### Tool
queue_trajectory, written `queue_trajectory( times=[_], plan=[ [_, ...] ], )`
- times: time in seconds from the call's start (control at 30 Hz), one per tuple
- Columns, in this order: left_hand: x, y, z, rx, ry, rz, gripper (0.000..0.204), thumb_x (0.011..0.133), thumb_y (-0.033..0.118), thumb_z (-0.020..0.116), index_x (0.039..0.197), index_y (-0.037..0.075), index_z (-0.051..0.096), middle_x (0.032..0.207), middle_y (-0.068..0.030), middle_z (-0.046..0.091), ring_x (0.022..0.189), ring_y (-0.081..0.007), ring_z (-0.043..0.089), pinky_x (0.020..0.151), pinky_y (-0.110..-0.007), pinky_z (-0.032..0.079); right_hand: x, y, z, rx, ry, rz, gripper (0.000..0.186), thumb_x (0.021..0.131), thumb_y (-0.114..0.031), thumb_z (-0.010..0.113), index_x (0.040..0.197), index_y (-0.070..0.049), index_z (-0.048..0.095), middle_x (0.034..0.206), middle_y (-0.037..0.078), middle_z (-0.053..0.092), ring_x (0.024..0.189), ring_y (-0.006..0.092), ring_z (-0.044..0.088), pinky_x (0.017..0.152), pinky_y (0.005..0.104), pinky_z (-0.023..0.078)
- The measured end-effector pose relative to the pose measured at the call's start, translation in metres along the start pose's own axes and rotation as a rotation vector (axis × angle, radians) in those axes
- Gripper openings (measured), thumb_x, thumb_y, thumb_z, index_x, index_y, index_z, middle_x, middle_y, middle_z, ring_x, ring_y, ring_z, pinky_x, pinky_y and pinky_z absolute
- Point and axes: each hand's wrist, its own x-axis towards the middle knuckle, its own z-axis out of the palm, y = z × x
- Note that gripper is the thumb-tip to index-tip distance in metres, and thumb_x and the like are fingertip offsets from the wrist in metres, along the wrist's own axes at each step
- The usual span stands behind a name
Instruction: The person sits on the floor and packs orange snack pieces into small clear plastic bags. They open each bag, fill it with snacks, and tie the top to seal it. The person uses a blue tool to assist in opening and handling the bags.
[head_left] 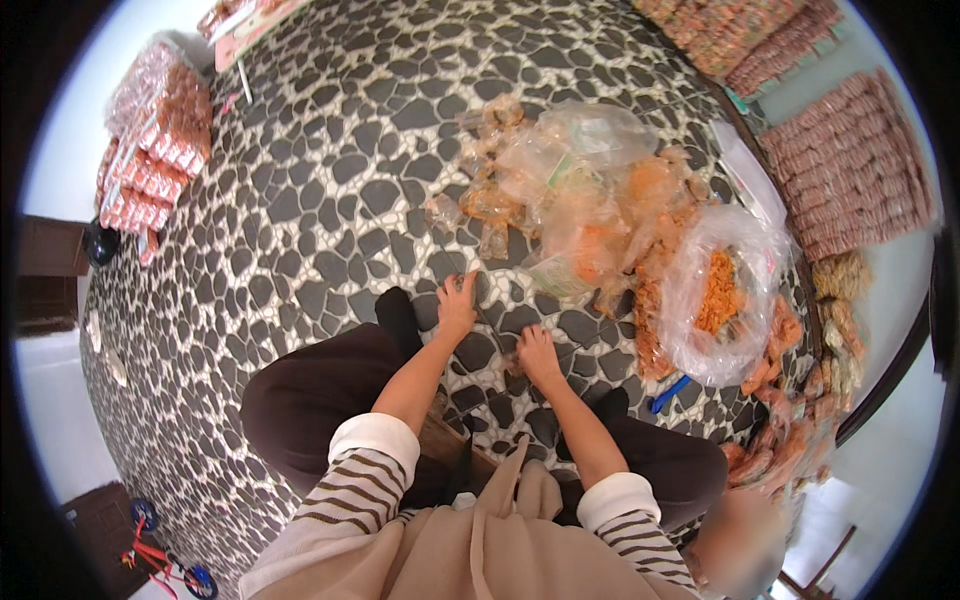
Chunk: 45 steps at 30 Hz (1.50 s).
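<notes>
Left hand (457, 305) flat, fingers spread on stone floor (300, 220). Right hand (537, 355) curled over a small packet (512, 362); grip unclear. Loose snack bags (560, 190) close by could probably snag or scatter.

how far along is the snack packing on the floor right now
Done: many filled packets lie stacked in rows at the right and bundled at the left. In hand: both hands, left and right, press on a small clear packet on the pebble floor; hard to see more. Left: a large open bag of orange snacks and loose small packets nearby.
</notes>
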Motion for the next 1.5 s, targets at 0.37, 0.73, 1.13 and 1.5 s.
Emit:
queue_trajectory(
  times=[0.37,0.73,1.13,1.5],
  plan=[
    [0.147,-0.023,-0.067,-0.201,0.587,0.336,0.037,0.075,0.007,0.060,0.110,0.015,0.055,0.136,-0.0104,0.035,0.119,-0.0348,0.035,0.093,-0.049,0.032,0.195,0.005,-0.095,0.354,0.293,0.388,0.074,0.065,-0.010,0.076,0.128,-0.017,0.038,0.142,0.015,0.015,0.127,0.0442,0.020,0.093,0.0657,0.026],
    [0.180,0.016,-0.027,-0.120,0.163,0.210,0.049,0.078,0.015,0.053,0.126,0.025,0.045,0.132,0.0021,0.044,0.115,-0.0275,0.036,0.090,-0.055,0.022,0.252,0.025,-0.061,0.469,0.322,0.531,0.072,0.080,-0.015,0.059,0.141,-0.025,0.022,0.124,0.020,0.043,0.110,0.0423,0.039,0.089,0.0493,0.036],
    [0.103,0.031,-0.066,-1.023,0.344,0.163,0.028,0.074,0.013,0.064,0.098,0.007,0.050,0.110,-0.0105,0.036,0.104,-0.0243,0.044,0.093,-0.032,0.036,0.217,-0.007,-0.102,1.046,0.669,0.375,0.020,0.075,-0.001,0.055,0.094,-0.001,0.061,0.089,0.015,0.061,0.081,0.0295,0.059,0.075,0.0369,0.046],
    [-0.001,0.153,-0.140,-1.722,0.205,0.333,0.024,0.087,0.013,0.057,0.101,0.011,0.039,0.093,-0.0028,0.049,0.086,-0.0128,0.053,0.071,-0.026,0.045,0.082,0.003,-0.250,1.099,0.885,0.109,0.038,0.071,0.000,0.061,0.108,-0.002,0.055,0.102,0.011,0.058,0.095,0.0227,0.057,0.082,0.0305,0.044]
  ],
)
